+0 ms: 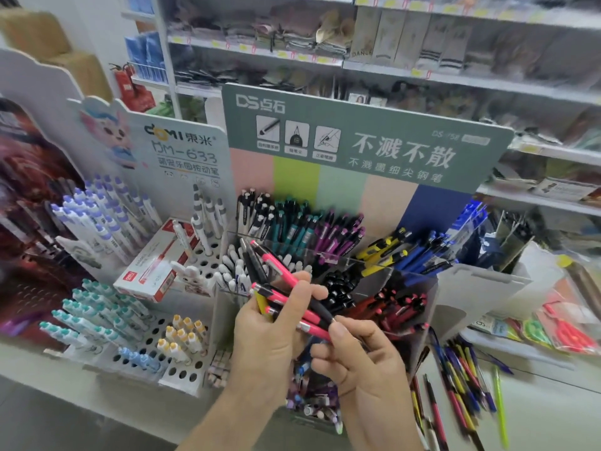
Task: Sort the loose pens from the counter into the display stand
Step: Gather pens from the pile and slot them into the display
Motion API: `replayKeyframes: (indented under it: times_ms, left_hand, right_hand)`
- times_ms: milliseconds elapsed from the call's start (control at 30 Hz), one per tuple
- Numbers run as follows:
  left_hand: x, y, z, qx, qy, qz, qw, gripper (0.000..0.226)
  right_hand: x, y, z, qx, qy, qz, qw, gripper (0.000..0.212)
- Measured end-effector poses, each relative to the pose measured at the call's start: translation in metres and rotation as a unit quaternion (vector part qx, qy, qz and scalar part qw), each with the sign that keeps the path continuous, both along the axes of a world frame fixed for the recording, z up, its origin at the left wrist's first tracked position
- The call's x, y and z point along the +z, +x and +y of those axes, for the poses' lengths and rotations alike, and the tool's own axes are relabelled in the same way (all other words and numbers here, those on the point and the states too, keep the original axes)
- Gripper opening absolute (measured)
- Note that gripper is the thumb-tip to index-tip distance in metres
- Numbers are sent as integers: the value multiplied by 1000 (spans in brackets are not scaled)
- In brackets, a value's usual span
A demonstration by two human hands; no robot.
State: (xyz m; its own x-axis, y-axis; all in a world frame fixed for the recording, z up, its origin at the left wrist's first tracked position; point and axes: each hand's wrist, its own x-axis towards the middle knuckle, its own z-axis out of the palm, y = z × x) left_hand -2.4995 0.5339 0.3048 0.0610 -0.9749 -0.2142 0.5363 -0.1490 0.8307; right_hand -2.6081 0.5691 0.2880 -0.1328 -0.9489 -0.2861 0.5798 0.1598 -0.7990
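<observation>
While the left hand grips a fanned bunch of pink-and-black pens above the clear display stand, the right hand pinches the tip of one pen in that bunch. More loose pens lie scattered on the white worktop to the right, beside the stand's colour-sorted compartments.

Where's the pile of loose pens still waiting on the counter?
In the head view, the loose pens lie on the counter at lower right, just right of the right hand and the display stand.
</observation>
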Motion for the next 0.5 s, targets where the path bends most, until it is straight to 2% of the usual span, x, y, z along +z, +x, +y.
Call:
replayKeyframes:
  times_ms: [133, 233, 300, 367, 400, 500]
  left_hand:
    - [4, 4, 0, -26, -1, -15, 1000, 28]
    - [-1, 22, -2, -121, 21, -84, 989, 29]
    - [-7, 30, -1, -244, 37, -137, 959, 28]
    - [-10, 27, 4, -367, 57, -157, 915, 19]
    - [-12, 23, 8, -410, 70, -153, 896, 11]
    - [-26, 12, 16, -465, 90, -165, 865, 14]
  right_hand:
    - [-2, -17, 0, 67, 16, 45, 997, 72]
    - [-3, -41, 2, 139, 38, 121, 982, 41]
    - [-5, -57, 0, 115, 26, 171, 978, 38]
    - [-5, -63, -1, 111, 6, 209, 972, 31]
    - [-6, -63, -2, 135, -10, 236, 962, 30]
    - [-14, -63, -2, 198, -41, 292, 935, 37]
